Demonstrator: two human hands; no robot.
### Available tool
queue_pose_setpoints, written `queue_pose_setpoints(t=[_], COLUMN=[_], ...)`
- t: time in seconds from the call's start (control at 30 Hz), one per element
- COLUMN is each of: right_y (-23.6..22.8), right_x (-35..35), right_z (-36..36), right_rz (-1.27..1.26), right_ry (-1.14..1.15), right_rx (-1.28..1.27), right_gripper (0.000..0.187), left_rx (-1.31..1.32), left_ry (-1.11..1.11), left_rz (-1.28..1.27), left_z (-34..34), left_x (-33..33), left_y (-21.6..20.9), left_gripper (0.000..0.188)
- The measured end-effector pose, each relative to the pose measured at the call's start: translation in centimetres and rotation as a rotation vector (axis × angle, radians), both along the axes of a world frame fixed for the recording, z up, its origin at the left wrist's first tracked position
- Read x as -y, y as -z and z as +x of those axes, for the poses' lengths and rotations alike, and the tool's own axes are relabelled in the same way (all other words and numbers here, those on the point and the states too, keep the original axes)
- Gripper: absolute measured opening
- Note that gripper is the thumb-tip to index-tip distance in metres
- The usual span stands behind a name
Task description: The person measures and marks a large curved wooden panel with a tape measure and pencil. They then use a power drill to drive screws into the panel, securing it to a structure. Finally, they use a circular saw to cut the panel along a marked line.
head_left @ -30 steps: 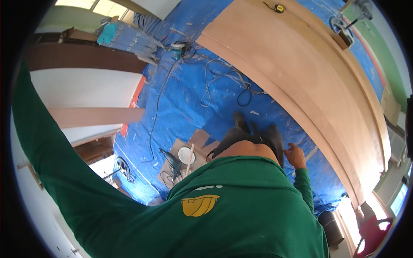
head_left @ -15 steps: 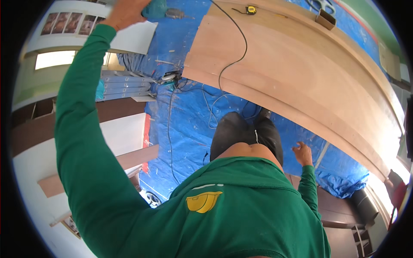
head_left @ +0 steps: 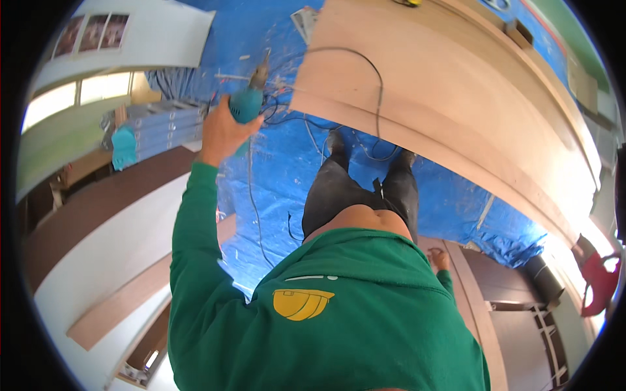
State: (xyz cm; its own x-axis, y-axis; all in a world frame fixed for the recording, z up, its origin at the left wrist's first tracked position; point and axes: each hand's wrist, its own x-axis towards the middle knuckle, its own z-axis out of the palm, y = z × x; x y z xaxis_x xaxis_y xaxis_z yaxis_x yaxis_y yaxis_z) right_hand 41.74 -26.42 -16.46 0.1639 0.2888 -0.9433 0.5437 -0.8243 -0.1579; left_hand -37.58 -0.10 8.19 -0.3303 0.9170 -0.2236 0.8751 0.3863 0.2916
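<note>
My left hand [head_left: 225, 133] is wrapped round the handle of a teal corded drill [head_left: 246, 104]. The drill is held up over the blue tarp, its metal chuck and bit pointing away from me. Just right of the drill lies the near left corner of a large wooden panel [head_left: 443, 85]. Low at my right side hangs my right hand [head_left: 439, 259], with loosely bent fingers that look apart and nothing visible in them. Behind it runs a long light brown board [head_left: 460, 287]; whether the hand touches that board I cannot tell.
A black cable [head_left: 380, 91] loops across the panel and down to the blue tarp [head_left: 261, 189] by my feet. On the left are a folded ladder [head_left: 163, 124] and a dark brown board [head_left: 98, 208]. A yellow tape measure [head_left: 409, 2] lies at the panel's far edge.
My left hand has closed on the drill and brought it nearer to me, down and to the right. My right hand has dropped lower beside my body. The view has shifted.
</note>
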Motion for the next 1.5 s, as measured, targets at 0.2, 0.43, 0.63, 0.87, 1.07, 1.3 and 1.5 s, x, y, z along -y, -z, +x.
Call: queue_pose_setpoints(t=[0.2, 0.43, 0.63, 0.87, 1.07, 1.3, 1.5], right_y=[2.5, -0.8, -5.6, -8.9, -11.8, -11.9, -11.3], right_x=[-1.3, -19.5, -21.0, -11.5, -9.6, -8.7, -4.1], right_z=[-8.0, -15.4, -30.7, -40.0, -37.9, -38.8, -44.2], right_rz=[0.146, 0.602, 0.579, 0.433, 0.26, 0.647, 0.897], right_ry=[-0.461, -0.647, -0.664, -0.644, -0.559, -0.519, -0.245], right_rx=[-0.049, 0.045, -0.356, -0.696, -0.835, -0.928, -0.497], right_gripper=[0.046, 0.038, 0.047, 0.072, 0.092, 0.116, 0.105], left_rx=[-0.088, 0.22, 0.603, 0.742, 0.766, 1.036, 1.143], left_ry=[-0.597, -0.889, -0.767, -0.482, -0.358, -0.348, -0.225], left_rz=[-0.437, -0.436, -0.087, -0.199, -0.177, -0.049, -0.128], left_z=[-12.9, -13.0, -2.1, 8.8, 13.3, 16.9, 16.7], left_x=[23.5, 40.4, 33.1, 23.4, 23.0, 21.9, 20.5], left_y=[1.8, 2.7, 8.1, 9.7, 9.2, 10.7, 11.5], left_gripper=[0.083, 0.071, 0.062, 0.066, 0.064, 0.054, 0.051])
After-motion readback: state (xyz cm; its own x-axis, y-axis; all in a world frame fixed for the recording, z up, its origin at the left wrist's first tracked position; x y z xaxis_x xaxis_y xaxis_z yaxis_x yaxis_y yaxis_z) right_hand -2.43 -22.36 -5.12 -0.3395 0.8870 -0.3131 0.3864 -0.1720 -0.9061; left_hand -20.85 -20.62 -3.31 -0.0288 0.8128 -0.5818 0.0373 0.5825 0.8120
